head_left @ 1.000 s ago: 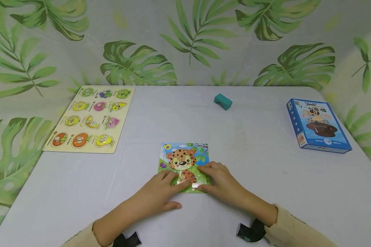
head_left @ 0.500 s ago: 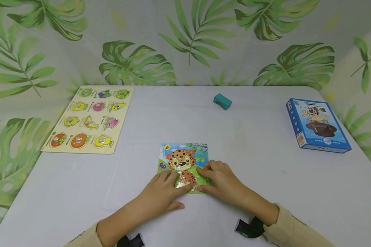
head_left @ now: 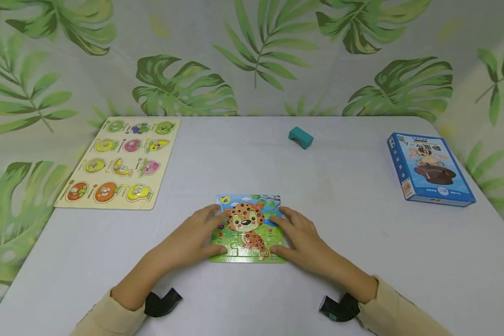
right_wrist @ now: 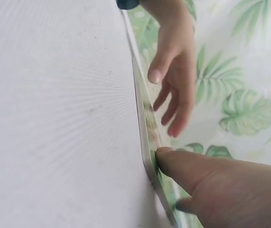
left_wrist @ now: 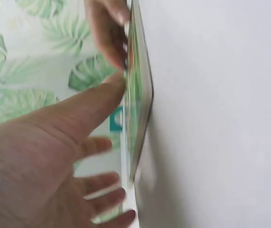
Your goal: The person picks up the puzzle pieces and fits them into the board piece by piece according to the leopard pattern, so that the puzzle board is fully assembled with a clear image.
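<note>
A square jigsaw puzzle (head_left: pixel 248 235) with a cartoon leopard cub on it lies flat on the white table, its pieces fitted together. My left hand (head_left: pixel 189 235) is spread at the puzzle's left side, thumb and fingertips overlapping that edge. In the left wrist view, the fingers of the left hand (left_wrist: pixel 54 152) are apart and fairly straight. On the opposite side, my right hand (head_left: pixel 308 238) rests at the right edge. Its thumb (right_wrist: pixel 178 161) touches the puzzle's face near the border in the right wrist view.
A wooden fruit puzzle board (head_left: pixel 118 179) lies at the back left. At the back stands a teal arched block (head_left: pixel 301 138). A blue box (head_left: pixel 431 169) is near the table's right edge. Leaf-patterned cloth (head_left: pixel 185 84) hangs behind the white table (head_left: pixel 344 186).
My left hand has moved left and away from the puzzle's lower middle to its left edge, uncovering more of the picture. The right hand stays at the right side, its fingers slightly more spread.
</note>
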The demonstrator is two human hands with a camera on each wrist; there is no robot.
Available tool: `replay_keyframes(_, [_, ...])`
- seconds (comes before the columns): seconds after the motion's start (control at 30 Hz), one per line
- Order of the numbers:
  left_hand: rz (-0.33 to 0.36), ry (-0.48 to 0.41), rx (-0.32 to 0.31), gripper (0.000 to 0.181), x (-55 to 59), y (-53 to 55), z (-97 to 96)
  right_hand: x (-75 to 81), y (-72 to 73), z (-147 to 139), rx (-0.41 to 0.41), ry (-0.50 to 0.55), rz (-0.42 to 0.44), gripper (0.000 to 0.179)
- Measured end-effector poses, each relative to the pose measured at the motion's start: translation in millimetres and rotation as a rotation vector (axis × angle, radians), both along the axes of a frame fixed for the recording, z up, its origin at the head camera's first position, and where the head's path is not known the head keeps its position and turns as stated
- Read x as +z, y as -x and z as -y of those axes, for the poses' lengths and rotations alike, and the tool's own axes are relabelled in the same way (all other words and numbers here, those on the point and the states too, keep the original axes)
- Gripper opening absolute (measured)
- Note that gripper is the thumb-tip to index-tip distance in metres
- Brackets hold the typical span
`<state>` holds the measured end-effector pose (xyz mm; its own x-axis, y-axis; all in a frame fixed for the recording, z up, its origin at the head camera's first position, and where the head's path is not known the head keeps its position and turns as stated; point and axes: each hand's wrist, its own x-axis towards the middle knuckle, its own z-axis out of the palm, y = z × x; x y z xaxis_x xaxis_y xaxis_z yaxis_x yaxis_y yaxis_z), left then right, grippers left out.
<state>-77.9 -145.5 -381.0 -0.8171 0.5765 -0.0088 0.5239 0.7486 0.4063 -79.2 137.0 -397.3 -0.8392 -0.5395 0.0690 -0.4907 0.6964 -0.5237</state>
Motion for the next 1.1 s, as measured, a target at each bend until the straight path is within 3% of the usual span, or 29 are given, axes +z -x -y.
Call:
replay_keyframes(0.1, [0.053,0.020,0.064,0.084,-0.9,4.4,12.1,-1.6,2.2,-0.7,-0.008,-0.023,0.021,0.075])
replay_keyframes(0.23, [0.062,0.027,0.029,0.084,-4.6,6.0,13.9,0.9,5.2,-4.4,0.008,-0.058,0.050,0.081])
replay_keyframes(0.63, [-0.004,0.076,0.007,0.082,-12.7,2.6,-21.3,20.6,15.9,-33.2,0.025,-0.183,0.161,0.083])
replay_keyframes(0.97, [-0.021,0.116,-0.009,0.081,-11.5,6.2,-30.4,25.5,16.3,-42.2,0.024,-0.202,0.165,0.080])
replay_keyframes(1.1, [-0.104,0.129,-0.007,0.079,-3.1,7.6,-18.6,32.6,17.1,-49.7,0.003,-0.176,0.087,0.076])
